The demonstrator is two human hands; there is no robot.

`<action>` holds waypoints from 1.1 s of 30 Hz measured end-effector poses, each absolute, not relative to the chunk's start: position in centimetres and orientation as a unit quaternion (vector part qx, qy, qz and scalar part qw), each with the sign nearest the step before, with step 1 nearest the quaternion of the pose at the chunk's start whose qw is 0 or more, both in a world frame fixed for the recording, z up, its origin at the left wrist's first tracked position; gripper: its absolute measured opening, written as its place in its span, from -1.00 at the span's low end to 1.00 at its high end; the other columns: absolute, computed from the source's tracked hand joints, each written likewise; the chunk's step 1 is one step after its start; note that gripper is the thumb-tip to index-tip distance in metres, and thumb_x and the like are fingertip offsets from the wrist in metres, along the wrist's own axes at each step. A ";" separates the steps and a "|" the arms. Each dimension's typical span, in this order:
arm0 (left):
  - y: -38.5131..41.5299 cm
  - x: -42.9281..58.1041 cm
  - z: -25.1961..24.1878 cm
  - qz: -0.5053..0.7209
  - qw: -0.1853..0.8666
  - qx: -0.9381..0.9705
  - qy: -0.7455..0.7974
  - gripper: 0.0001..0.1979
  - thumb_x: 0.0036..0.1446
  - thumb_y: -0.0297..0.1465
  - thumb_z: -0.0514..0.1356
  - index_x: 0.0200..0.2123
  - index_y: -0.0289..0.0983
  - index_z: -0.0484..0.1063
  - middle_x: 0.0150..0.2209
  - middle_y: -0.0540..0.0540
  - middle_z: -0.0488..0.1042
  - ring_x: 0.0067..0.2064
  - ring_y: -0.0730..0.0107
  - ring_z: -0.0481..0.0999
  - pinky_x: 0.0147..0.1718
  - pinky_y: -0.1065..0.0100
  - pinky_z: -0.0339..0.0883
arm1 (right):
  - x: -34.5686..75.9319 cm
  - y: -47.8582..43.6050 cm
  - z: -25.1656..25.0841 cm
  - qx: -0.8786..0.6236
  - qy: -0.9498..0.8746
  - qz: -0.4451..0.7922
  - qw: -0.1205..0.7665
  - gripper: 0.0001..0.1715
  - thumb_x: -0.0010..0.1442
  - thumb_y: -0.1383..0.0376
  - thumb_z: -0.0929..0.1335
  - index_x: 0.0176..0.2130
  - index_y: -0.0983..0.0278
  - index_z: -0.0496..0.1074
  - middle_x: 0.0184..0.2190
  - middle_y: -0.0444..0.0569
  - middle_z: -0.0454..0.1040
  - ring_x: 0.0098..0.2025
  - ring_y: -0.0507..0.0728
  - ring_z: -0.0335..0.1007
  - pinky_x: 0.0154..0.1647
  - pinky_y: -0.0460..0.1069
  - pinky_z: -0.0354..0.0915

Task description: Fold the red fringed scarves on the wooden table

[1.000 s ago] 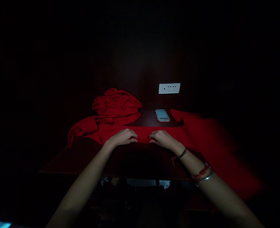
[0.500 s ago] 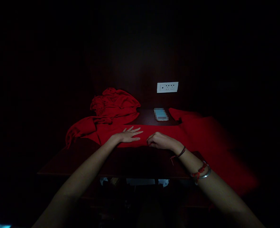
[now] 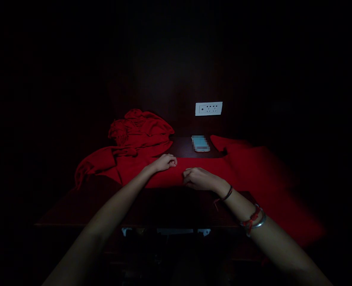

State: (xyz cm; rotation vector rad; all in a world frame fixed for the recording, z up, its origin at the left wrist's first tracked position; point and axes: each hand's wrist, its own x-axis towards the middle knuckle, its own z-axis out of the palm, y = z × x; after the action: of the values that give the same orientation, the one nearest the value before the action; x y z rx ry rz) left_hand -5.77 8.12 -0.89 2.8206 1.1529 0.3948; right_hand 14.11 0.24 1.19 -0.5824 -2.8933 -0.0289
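A long red scarf lies folded in a flat band across the dark table, with a bunched, fringed end heaped at the left. My left hand rests over the middle of the band, fingers curled in; what they hold, if anything, is hidden. Just to its right, my right hand is closed in a pinch on the scarf by its near edge, the fingertips partly out of sight. A cord and bangles circle the right forearm. To the right, the red cloth spreads wide and drops off into shadow.
Behind the band, a phone with a blurred screen lies on the table. A white wall socket is set in the dark back panel. Pale things show dimly under the front edge of the table. Darkness surrounds everything else.
My left hand was lying flat with fingers spread on the scarf; its fingers are now curled in, slightly farther back. My right hand has stayed closed in nearly the same place.
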 end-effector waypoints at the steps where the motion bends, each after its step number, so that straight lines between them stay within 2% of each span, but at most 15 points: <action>1: 8.5 -5.8 -0.9 0.134 0.033 0.918 0.373 -0.85 0.05 -0.46 0.01 -0.41 -0.32 0.36 -0.44 -0.05 0.34 -0.36 0.47 0.32 -0.33 0.47 0.19 | 14.1 0.3 1.2 -0.191 -0.978 -0.009 0.088 -0.84 -0.01 0.45 0.25 -0.44 0.31 0.42 -0.50 -0.09 0.33 -0.40 -0.01 0.20 -0.33 -0.12 0.11; 5: 8.9 -5.7 -1.3 0.163 0.000 0.914 0.372 -0.78 0.11 -0.39 -0.06 -0.36 -0.31 0.36 -0.36 -0.08 0.33 -0.27 0.43 0.31 -0.23 0.42 0.16 | 14.2 0.2 1.2 -0.189 -0.978 0.004 0.089 -0.82 -0.01 0.46 0.25 -0.42 0.30 0.43 -0.50 -0.11 0.34 -0.41 -0.02 0.21 -0.37 -0.14 0.10; 8: 8.1 -6.0 -2.0 0.156 0.011 0.915 0.371 -0.69 0.14 -0.28 -0.11 -0.15 -0.28 0.30 -0.15 -0.12 0.30 -0.11 0.39 0.26 -0.11 0.38 0.10 | 14.3 0.1 1.4 -0.193 -0.977 0.021 0.091 -0.80 -0.01 0.48 0.25 -0.40 0.29 0.43 -0.50 -0.11 0.35 -0.43 -0.03 0.21 -0.39 -0.15 0.10; 12: 7.2 -8.4 -2.5 0.074 0.049 0.921 0.378 -0.57 0.16 -0.19 -0.21 0.08 -0.15 0.01 0.13 -0.05 0.01 0.12 0.35 -0.02 0.04 0.26 -0.13 | 14.2 0.2 1.4 -0.187 -0.977 0.040 0.092 -0.81 -0.01 0.47 0.25 -0.41 0.31 0.43 -0.51 -0.11 0.36 -0.47 -0.04 0.21 -0.41 -0.15 0.10; 15: 7.2 -10.5 -2.1 0.042 0.034 0.910 0.411 -0.52 0.15 -0.16 -0.23 0.11 -0.18 -0.06 0.16 -0.05 -0.08 0.16 0.35 -0.15 0.07 0.24 -0.22 | 14.2 0.3 1.3 -0.168 -0.980 0.049 0.092 -0.81 -0.01 0.46 0.25 -0.42 0.31 0.44 -0.53 -0.12 0.35 -0.49 -0.05 0.19 -0.42 -0.15 0.10; 18: 6.7 -11.3 -1.3 0.065 -0.018 0.905 0.420 -0.52 0.15 -0.19 -0.21 0.09 -0.26 0.02 0.15 -0.10 -0.03 0.16 0.37 -0.13 0.09 0.28 -0.25 | 14.2 0.3 1.3 -0.163 -0.980 0.065 0.098 -0.78 -0.01 0.47 0.25 -0.38 0.30 0.44 -0.52 -0.12 0.35 -0.48 -0.05 0.20 -0.42 -0.15 0.10; 21: 5.0 -10.5 -0.7 0.099 -0.040 0.907 0.408 -0.55 0.16 -0.22 -0.20 0.08 -0.22 0.04 0.16 -0.07 -0.08 0.17 0.37 -0.16 0.10 0.28 -0.29 | 14.4 0.1 1.4 -0.170 -0.977 0.089 0.095 -0.77 -0.02 0.42 0.27 -0.31 0.28 0.44 -0.49 -0.12 0.36 -0.47 -0.05 0.21 -0.39 -0.15 0.11; 25: 2.0 -9.2 -0.5 0.044 0.053 0.926 0.372 -0.48 0.11 -0.13 -0.15 0.13 -0.11 -0.15 0.19 -0.01 -0.26 0.18 0.30 -0.30 0.09 0.22 -0.28 | 14.7 0.4 1.6 -0.160 -0.971 0.159 0.083 -0.76 0.01 0.25 0.29 -0.28 0.27 0.43 -0.41 -0.11 0.38 -0.38 -0.04 0.26 -0.31 -0.14 0.14; 28: 0.9 -8.9 -0.4 -0.021 0.111 0.922 0.371 -0.41 0.07 -0.08 -0.11 0.14 -0.05 -0.24 0.19 0.00 -0.32 0.18 0.23 -0.35 0.07 0.12 -0.33 | 15.0 1.1 1.3 -0.236 -0.952 0.154 0.121 -0.68 0.09 0.19 0.21 -0.22 0.28 0.41 -0.30 -0.02 0.38 -0.25 0.01 0.26 -0.18 -0.08 0.14; 30: 0.8 -9.0 -0.3 -0.031 0.125 0.917 0.378 -0.38 0.05 -0.06 -0.10 0.14 -0.04 -0.29 0.19 -0.01 -0.35 0.18 0.21 -0.37 0.07 0.10 -0.36 | 15.3 1.5 0.8 -0.330 -0.928 0.126 0.117 -0.52 0.08 0.09 0.20 -0.05 0.25 0.28 -0.10 0.07 0.28 -0.05 0.14 0.14 -0.06 0.07 0.06; 33: 1.1 -9.2 -0.3 -0.043 0.134 0.909 0.391 -0.31 0.01 -0.03 -0.06 0.14 -0.05 -0.33 0.19 -0.04 -0.38 0.17 0.16 -0.39 0.05 0.05 -0.39 | 15.7 1.9 0.1 -0.444 -0.886 0.135 0.000 -0.16 -0.06 -0.12 0.20 0.12 0.14 -0.05 0.15 0.10 -0.11 0.14 0.38 -0.28 -0.01 0.34 -0.20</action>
State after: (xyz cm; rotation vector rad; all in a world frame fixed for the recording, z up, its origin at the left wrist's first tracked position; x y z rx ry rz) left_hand -9.24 1.11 -0.25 2.6360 1.1335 -0.1259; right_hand 15.70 1.88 0.10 -1.3961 -2.7831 0.4248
